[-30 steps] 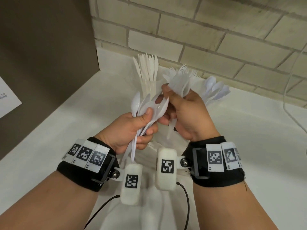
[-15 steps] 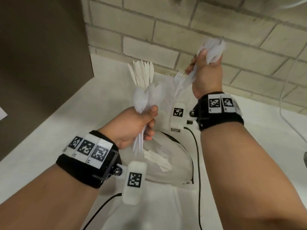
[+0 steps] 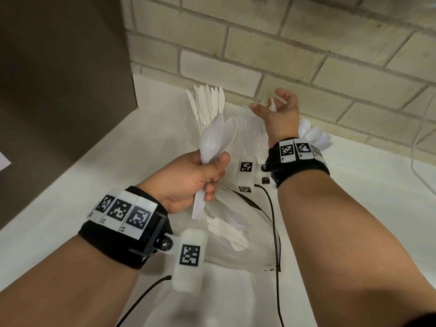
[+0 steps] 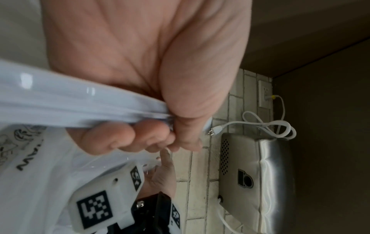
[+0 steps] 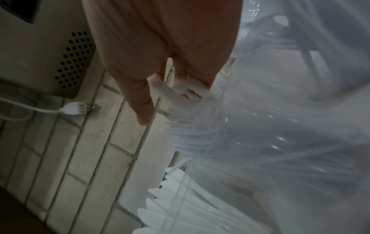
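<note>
Head view: sorting plastic cutlery.
Left grip [image 3: 188, 182] clasps spoons [image 3: 217, 135]; right grip [image 3: 276, 114], at one o'clock, seemingly pinches a fork [image 3: 273, 106]; next, seat it upright.

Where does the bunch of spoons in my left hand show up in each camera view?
Head: the spoons stand up out of the left hand, centre frame.
Left wrist: the spoons cross the left side, handles gripped under the palm.
Right wrist: not identifiable there.
Shared landmark: the brick wall.
</note>
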The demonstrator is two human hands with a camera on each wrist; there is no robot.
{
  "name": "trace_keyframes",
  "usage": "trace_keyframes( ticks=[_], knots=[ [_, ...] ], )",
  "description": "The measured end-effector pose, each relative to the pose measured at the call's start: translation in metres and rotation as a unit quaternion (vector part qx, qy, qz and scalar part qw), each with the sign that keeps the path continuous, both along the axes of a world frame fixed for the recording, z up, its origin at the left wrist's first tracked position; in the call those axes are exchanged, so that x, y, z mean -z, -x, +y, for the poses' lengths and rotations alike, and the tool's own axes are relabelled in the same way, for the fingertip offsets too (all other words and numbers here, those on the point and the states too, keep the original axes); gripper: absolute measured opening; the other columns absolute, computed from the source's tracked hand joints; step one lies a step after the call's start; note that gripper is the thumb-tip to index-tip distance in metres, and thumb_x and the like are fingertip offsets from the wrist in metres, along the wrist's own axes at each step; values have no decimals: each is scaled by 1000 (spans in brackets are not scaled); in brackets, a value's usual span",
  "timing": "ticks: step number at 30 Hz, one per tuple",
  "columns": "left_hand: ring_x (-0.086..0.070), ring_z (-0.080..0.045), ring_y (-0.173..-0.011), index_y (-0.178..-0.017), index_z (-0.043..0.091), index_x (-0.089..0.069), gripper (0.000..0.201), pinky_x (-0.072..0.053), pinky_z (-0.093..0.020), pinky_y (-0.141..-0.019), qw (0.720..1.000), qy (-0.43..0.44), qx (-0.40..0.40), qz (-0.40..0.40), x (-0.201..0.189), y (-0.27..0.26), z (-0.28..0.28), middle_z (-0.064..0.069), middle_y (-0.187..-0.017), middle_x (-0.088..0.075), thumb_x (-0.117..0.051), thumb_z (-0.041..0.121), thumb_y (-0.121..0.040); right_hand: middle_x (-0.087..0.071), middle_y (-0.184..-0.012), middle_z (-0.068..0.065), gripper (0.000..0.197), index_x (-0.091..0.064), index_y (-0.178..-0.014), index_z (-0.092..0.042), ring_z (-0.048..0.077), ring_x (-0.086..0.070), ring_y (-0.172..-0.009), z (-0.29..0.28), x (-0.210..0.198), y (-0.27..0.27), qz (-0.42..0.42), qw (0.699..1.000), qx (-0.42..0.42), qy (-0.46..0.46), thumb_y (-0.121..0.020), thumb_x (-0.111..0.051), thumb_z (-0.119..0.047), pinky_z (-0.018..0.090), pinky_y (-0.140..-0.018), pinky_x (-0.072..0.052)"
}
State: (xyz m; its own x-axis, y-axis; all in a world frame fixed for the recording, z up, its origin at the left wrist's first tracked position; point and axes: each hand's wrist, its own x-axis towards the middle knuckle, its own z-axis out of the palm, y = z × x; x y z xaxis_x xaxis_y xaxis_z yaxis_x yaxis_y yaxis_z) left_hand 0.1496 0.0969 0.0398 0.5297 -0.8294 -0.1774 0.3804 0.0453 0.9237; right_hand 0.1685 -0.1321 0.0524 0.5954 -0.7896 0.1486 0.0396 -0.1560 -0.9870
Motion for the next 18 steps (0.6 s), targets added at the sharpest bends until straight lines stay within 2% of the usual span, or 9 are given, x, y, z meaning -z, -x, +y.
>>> trace_keyframes(
  ticks=[2,4,7,8,10,12,14,15,18],
  knots=[
    [-37,-10,-49,-85,16,-57,20,-36,-24,-51,999,22,9,43,0,-1,1,1,-63,-38,-60,35,-81,-59,-114,1,51,-54,-114,-19,14,-57,-111,-1,0,-1,15,999,13,40,-72,-82,-15,28,-98,-47],
    [-39,-11,-52,-92,15,-63,21,-37,-27,-56,995,45,31,81,2,-2,3,0,-66,-41,-59,34,-86,-60,-118,0,46,-57,-119,-12,14,-55,-117,1,-2,0,30,996,22,79,-78,-78,-20,27,-101,-44],
    [-40,-11,-55,-105,13,-64,28,-37,-29,-58,987,72,72,127,2,-4,7,0,-69,-43,-53,31,-86,-60,-123,-2,40,-58,-122,-12,10,-53,-117,9,-25,9,52,988,43,142,-86,-69,-27,23,-98,-43],
    [-40,-11,-55,-108,12,-64,31,-38,-29,-59,984,78,81,135,2,-4,8,0,-69,-44,-52,30,-86,-62,-116,-3,35,-60,-119,-12,9,-56,-109,16,-37,16,48,985,48,160,-88,-67,-26,23,-94,-45],
    [-40,-11,-56,-113,12,-64,34,-37,-29,-60,982,89,92,139,1,-5,10,0,-70,-44,-49,30,-87,-66,-94,-7,21,-66,-107,-14,7,-61,-82,32,-60,37,31,989,15,147,-90,-64,-25,23,-75,-50],
    [-40,-11,-58,-116,12,-64,37,-34,-30,-62,980,96,100,139,0,-5,11,1,-71,-46,-47,30,-89,-70,-86,-4,17,-68,-97,-16,12,-59,-60,55,-74,62,46,990,-93,93,-91,-63,-31,25,-55,-46],
    [-40,-11,-58,-117,11,-65,39,-33,-31,-63,980,93,109,136,-2,-3,11,1,-73,-47,-46,31,-89,-73,-84,-3,27,-66,-96,-18,14,-56,-49,76,-78,83,110,973,-188,80,-90,-61,-44,25,-48,-43],
    [-40,-11,-59,-117,11,-66,39,-32,-31,-63,981,88,114,131,-2,-1,10,1,-73,-47,-46,31,-89,-72,-77,-4,29,-66,-96,-19,14,-54,-46,85,-76,90,135,963,-214,91,-89,-60,-46,25,-46,-42],
    [-40,-11,-58,-115,9,-66,40,-33,-30,-63,985,64,117,111,-4,5,9,1,-72,-48,-48,33,-89,-62,-60,-5,18,-66,-99,-13,12,-50,-41,98,-65,97,125,963,-219,96,-91,-63,-29,19,-42,-39]
  ],
)
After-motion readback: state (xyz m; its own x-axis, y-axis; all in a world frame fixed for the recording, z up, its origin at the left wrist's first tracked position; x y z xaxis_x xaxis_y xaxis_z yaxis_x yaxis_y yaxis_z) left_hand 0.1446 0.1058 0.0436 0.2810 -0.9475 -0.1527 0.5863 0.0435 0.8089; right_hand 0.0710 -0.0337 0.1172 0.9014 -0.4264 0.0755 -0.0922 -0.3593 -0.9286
